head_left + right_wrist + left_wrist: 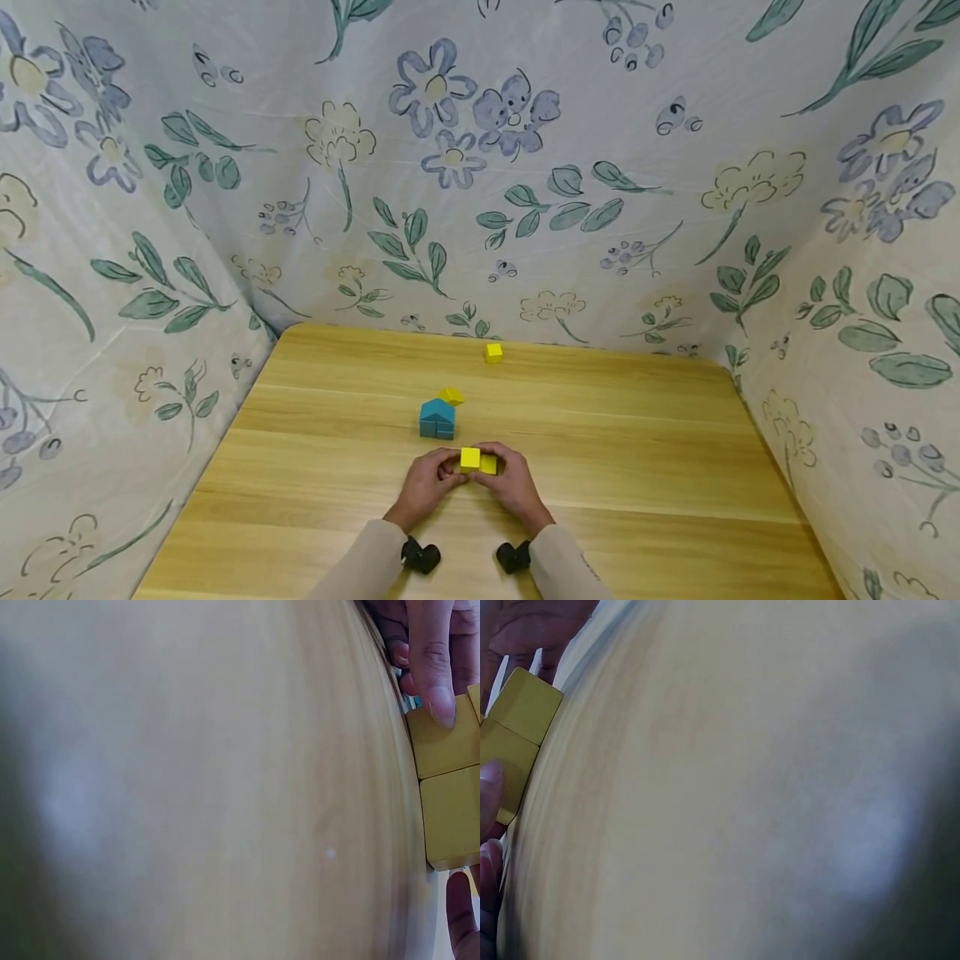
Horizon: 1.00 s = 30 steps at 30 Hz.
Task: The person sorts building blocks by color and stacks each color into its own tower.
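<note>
Several yellow blocks are together between my hands on the table. One yellow cube sits up on the left, above a lower block. A second yellow block lies against that lower block on the right. My left hand grips the lower left block, its thumb flat on the near face. At the right end is my right hand; in the left wrist view its fingers reach straight behind the right block. The right wrist view shows one fingertip close beside that block's end.
Behind the hands stands a blue block shape with a pointed top. A yellow wedge-like block is just behind it. Another yellow cube sits near the back edge of the wooden table. Floral cloth surrounds the table.
</note>
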Each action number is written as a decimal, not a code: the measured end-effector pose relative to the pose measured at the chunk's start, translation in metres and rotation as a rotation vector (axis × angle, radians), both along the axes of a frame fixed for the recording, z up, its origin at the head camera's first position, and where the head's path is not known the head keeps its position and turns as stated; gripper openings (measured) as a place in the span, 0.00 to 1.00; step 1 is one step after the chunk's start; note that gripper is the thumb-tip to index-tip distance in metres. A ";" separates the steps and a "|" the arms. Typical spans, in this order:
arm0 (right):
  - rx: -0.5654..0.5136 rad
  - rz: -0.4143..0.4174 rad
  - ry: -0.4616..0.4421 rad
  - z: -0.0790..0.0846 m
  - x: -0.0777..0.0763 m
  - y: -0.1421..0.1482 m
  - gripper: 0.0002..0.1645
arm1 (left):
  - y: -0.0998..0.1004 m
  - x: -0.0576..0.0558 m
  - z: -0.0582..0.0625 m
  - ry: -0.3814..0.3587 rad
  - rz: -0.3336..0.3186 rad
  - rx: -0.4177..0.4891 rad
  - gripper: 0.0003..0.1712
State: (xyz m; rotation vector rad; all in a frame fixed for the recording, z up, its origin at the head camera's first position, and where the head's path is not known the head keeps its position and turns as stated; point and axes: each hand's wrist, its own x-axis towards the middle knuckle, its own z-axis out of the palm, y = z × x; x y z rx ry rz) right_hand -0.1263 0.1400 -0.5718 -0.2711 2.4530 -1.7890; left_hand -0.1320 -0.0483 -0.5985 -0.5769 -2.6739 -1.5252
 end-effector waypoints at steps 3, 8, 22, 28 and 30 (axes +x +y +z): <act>0.012 -0.004 -0.011 0.000 -0.001 0.000 0.21 | 0.000 0.000 0.000 0.002 0.002 -0.001 0.21; 0.000 0.006 -0.025 0.012 0.003 -0.002 0.22 | 0.000 0.000 -0.001 -0.001 0.006 -0.002 0.21; -0.001 -0.083 -0.011 -0.003 0.007 0.017 0.38 | 0.001 0.000 -0.003 -0.008 0.006 -0.003 0.22; -0.041 -0.140 -0.058 -0.002 0.004 0.049 0.41 | 0.001 -0.001 -0.004 -0.031 0.011 0.003 0.23; -0.050 -0.148 -0.092 -0.001 0.002 0.061 0.41 | 0.001 -0.001 -0.004 -0.030 0.011 0.002 0.23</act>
